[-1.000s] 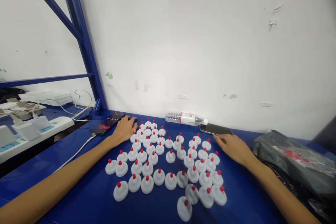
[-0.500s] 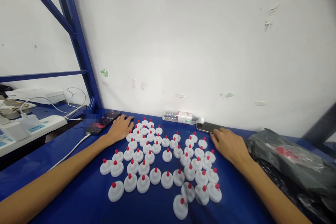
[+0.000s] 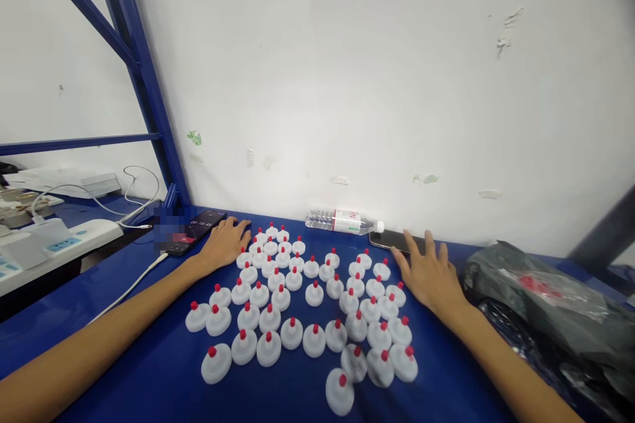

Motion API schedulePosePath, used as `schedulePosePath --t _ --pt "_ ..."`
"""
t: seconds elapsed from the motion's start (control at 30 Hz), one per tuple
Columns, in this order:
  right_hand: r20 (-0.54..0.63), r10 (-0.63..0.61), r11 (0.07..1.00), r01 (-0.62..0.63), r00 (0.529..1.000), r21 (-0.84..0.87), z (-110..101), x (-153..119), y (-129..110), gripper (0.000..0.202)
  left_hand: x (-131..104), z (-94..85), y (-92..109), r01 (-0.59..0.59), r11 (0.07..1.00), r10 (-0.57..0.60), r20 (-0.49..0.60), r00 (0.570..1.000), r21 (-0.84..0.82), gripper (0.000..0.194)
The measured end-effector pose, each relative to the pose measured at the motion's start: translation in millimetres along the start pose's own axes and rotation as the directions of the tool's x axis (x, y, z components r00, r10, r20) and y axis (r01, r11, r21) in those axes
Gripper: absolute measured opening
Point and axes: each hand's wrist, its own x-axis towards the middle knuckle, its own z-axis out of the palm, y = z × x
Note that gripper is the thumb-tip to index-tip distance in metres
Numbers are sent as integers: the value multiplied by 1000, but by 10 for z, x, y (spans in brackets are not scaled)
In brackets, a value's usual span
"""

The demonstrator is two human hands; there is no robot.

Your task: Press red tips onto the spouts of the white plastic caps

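Note:
Many white round nozzle caps with small red tips [image 3: 314, 295] stand upright across the blue table in the head view. My left hand [image 3: 225, 243] lies palm down at the left of them, fingers apart, beside a black phone [image 3: 202, 227] with a lit timer screen. At the right of the caps is my right hand [image 3: 430, 274], empty, its fingers spread. Its fingertips are over or against a second dark phone [image 3: 389, 240] lying by the wall; whether they touch it I cannot tell.
A clear plastic bottle [image 3: 342, 221] lies on its side along the wall. Grey and black plastic bags [image 3: 546, 304] are heaped at the right. On the left are a white power strip [image 3: 94, 234], a charging cable [image 3: 129, 287] and a blue metal frame [image 3: 149, 92].
My right hand's fingers have lifted and spread apart. The left hand stays in place, and the whole view has shifted slightly. The caps look unmoved.

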Motion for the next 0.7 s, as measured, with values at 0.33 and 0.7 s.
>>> schedulePosePath --t 0.33,0.7 --pt "130 93 996 -90 987 -26 38 40 7 81 2 2 -3 -2 1000 2 -1 1000 -6 43" --pt "161 133 989 -122 978 -80 1 31 -8 88 -2 16 -9 -10 1000 10 -11 1000 4 44"
